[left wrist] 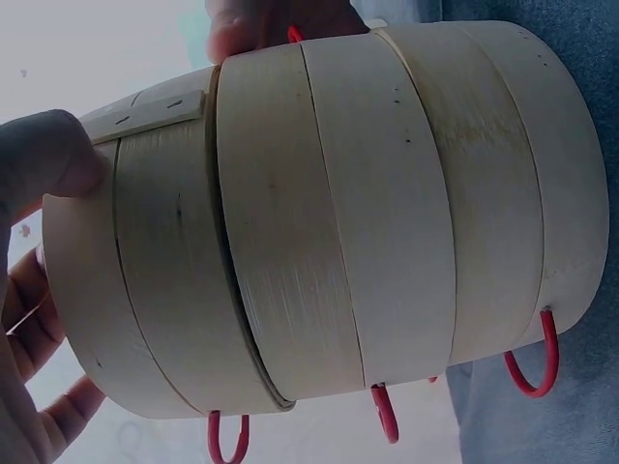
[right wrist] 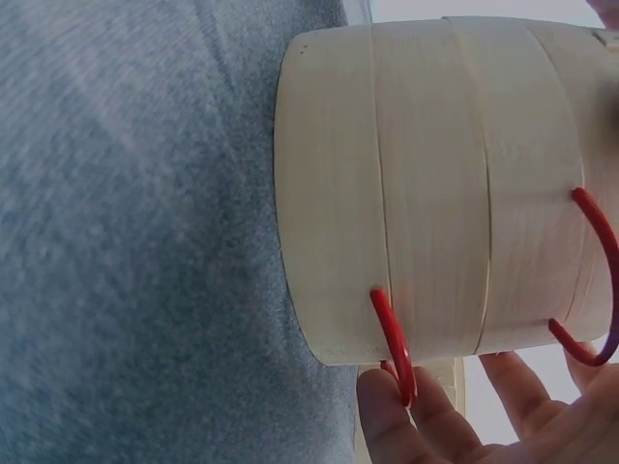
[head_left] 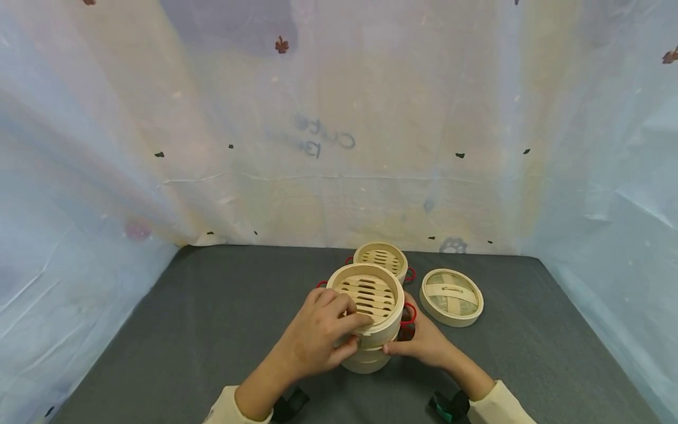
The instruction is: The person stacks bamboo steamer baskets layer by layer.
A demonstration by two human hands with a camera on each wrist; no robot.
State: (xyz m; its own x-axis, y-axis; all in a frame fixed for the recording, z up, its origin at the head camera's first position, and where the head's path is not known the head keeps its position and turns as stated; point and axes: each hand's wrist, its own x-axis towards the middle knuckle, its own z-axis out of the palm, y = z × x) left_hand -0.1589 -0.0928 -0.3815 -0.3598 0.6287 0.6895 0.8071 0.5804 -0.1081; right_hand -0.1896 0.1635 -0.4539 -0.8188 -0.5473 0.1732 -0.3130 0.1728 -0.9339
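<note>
A stack of round bamboo steamer baskets with red loop handles stands on the dark table in front of me. My left hand (head_left: 325, 333) grips the top steamer basket (head_left: 371, 288) by its near rim, fingers over the edge and thumb on the outer wall. A thin dark seam shows between it and the middle steamer basket (left wrist: 329, 222) in the left wrist view. Around the right side of the stack, my right hand (head_left: 426, 338) holds the middle basket, thumb in front and fingers behind. The bottom steamer basket (left wrist: 522, 184) rests on the table.
Just behind the stack stands another slatted bamboo steamer basket (head_left: 380, 259) with red handles. A woven bamboo lid (head_left: 451, 297) lies to the right of it. The dark grey table (head_left: 238, 294) is enclosed by pale plastic sheeting (head_left: 392, 194) at the back and sides.
</note>
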